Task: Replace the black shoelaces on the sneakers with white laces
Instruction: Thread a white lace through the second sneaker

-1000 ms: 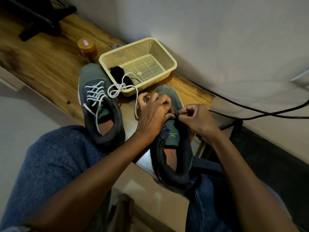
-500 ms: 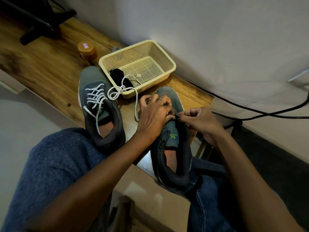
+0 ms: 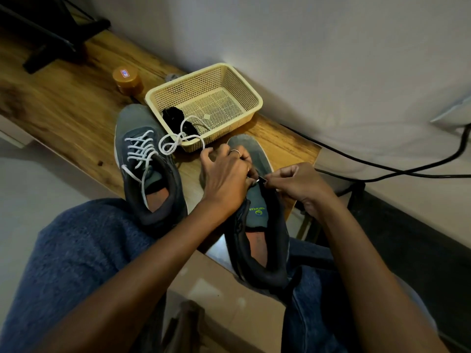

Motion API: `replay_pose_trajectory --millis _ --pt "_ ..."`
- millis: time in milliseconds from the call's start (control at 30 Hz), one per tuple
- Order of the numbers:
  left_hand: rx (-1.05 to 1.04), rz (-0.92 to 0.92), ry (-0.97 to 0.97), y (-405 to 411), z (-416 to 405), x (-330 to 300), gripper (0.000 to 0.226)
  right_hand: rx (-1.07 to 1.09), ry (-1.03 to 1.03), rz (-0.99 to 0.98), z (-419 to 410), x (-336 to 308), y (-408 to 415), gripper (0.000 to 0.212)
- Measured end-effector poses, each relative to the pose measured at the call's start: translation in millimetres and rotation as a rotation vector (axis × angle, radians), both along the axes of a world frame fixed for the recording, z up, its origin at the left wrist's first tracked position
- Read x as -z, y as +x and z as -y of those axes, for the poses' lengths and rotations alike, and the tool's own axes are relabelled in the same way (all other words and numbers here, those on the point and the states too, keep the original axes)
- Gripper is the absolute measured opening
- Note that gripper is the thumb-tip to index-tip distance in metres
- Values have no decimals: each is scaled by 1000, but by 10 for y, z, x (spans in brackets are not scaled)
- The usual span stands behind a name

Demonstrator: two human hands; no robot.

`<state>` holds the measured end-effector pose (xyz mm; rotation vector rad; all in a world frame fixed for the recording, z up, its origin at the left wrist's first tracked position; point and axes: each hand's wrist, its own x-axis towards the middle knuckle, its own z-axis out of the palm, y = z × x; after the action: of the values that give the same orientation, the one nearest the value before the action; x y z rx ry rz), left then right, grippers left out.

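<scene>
Two grey sneakers lie on the wooden table. The left sneaker (image 3: 142, 159) is laced with a white lace. My left hand (image 3: 226, 174) sits over the eyelet area of the right sneaker (image 3: 257, 225), fingers curled on its upper. My right hand (image 3: 295, 184) pinches the white tip of a lace (image 3: 261, 180) at the sneaker's right edge. A loose white lace (image 3: 178, 142) trails from the cream basket (image 3: 244, 90) toward my left hand. A black lace bundle (image 3: 175, 118) lies inside the basket. The eyelets are hidden under my hands.
An orange jar (image 3: 127, 80) stands behind the left sneaker. A black stand foot (image 3: 58, 42) occupies the far left of the table. Black cables (image 3: 382, 171) run along the wall at right. The table's corner (image 3: 313, 154) ends just right of my hands.
My right hand has shifted slightly right, drawing the lace tip out from the sneaker. My left hand stays on the sneaker.
</scene>
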<state>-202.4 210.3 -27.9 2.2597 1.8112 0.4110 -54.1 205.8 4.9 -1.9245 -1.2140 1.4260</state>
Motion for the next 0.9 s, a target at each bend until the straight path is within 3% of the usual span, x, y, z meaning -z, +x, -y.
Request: replay_pose_trajectory --millis 367,767,900 --pt "24 73 177 -26 33 154 5 -5 -2 -51 19 10 -1 14" --pt "117 156 292 -36 11 253 8 -52 21 -30 -5 32 1 15" --pt "120 146 282 -34 11 255 13 -70 41 -16 2 12 -23 5"
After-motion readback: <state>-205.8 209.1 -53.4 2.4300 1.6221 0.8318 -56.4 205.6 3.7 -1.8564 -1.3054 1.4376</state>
